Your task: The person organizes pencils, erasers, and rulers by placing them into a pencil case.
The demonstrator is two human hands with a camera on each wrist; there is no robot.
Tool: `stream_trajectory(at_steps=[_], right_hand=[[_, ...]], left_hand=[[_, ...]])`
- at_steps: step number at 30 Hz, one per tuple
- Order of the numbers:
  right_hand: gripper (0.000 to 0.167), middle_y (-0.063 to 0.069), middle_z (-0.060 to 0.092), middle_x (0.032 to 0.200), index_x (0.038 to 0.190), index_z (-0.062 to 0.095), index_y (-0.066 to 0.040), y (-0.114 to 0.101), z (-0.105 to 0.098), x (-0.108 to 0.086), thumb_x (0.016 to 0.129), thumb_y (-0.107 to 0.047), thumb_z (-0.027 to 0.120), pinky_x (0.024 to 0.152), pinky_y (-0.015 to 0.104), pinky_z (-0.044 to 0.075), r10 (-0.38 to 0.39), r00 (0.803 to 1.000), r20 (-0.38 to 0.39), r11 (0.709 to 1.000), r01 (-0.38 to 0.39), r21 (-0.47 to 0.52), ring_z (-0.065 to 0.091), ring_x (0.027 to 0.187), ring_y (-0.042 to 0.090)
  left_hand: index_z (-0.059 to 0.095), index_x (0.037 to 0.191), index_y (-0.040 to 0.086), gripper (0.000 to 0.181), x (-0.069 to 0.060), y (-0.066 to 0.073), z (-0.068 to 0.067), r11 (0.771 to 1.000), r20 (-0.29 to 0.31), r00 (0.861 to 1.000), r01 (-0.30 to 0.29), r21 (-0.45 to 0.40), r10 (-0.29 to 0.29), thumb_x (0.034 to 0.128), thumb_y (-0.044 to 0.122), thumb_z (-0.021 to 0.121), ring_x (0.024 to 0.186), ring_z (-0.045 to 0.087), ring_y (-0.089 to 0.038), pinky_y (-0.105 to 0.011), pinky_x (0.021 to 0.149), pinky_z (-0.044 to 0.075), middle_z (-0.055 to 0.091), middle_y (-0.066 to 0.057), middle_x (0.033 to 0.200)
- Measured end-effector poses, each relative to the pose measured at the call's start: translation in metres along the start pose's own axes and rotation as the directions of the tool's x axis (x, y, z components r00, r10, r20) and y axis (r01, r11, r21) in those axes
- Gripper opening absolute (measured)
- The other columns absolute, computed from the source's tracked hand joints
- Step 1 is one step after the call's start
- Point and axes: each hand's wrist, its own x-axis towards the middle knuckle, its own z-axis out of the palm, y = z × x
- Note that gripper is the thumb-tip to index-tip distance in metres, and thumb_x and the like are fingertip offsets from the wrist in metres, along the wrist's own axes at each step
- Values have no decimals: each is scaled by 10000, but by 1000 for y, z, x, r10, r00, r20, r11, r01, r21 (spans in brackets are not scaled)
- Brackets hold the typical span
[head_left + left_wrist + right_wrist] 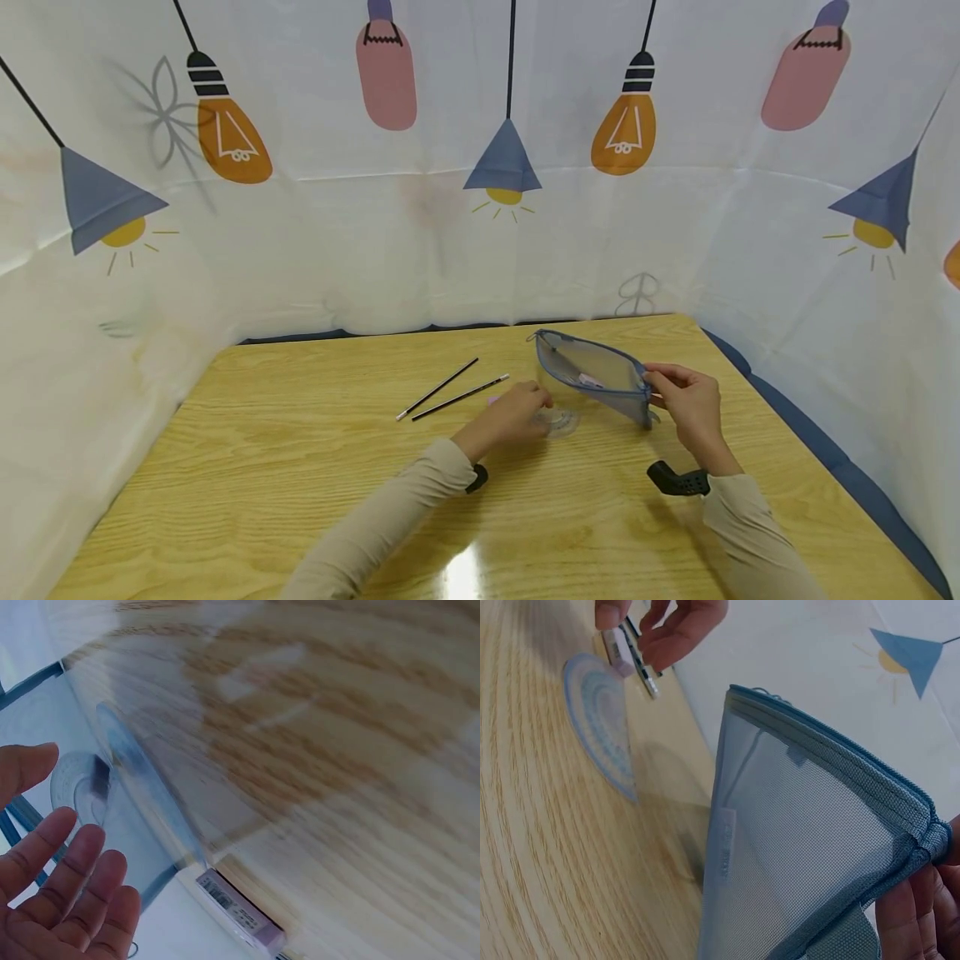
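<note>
Seen from the head view, the right hand [693, 408] pinches the near end of the blue mesh pouch [618, 403] at its ten o'clock, seemingly to keep the unzipped mouth gaping. The left hand [517, 408], at the pouch's eight o'clock, has its fingers loosely spread and holds nothing. The clear protractor [564, 423] lies at that hand's three o'clock, the pale pink eraser [619, 652] at nine, and two pencils [438, 388] toward ten, presumably for easy reach.

perhaps a screened workspace — printed curtain [337, 242], table [225, 475]
</note>
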Motion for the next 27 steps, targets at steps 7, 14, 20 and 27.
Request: stream_trajectory(at_steps=[7, 14, 20, 27], right_hand=[[338, -91, 679, 815, 1125, 638, 144, 0, 0, 0, 921, -123, 671, 636, 252, 551, -3, 1000, 1, 1000, 3, 6, 667, 699, 63], [342, -94, 678, 815, 1127, 636, 146, 2, -1, 0, 921, -124, 672, 637, 251, 550, -7, 1000, 4, 1000, 7, 5, 667, 702, 61], [340, -86, 680, 817, 1122, 636, 149, 2, -1, 0, 921, -122, 671, 637, 251, 551, -10, 1000, 8, 1000, 10, 10, 666, 700, 63], [339, -77, 685, 825, 1119, 641, 144, 3, 0, 1, 918, -127, 675, 631, 245, 549, -17, 1000, 6, 1000, 17, 10, 666, 700, 63]], left_hand=[[602, 1228, 112, 387, 4, 9, 3, 988, 45, 999, 11, 152, -18, 912, 323, 678, 1018, 522, -181, -276, 777, 468, 550, -42, 1163], [574, 1258, 133, 432, 6, 14, 7, 965, 60, 998, 18, 263, -35, 920, 390, 653, 1012, 490, -182, -304, 753, 465, 541, -34, 1166], [565, 1281, 100, 470, 8, 14, 11, 949, 52, 998, 10, 314, -27, 917, 381, 661, 951, 488, -177, -292, 712, 459, 544, -38, 1121], [558, 1325, 101, 494, 12, 14, 13, 945, 94, 994, 19, 326, -52, 933, 392, 634, 983, 496, -177, -309, 755, 468, 532, -40, 1153]])
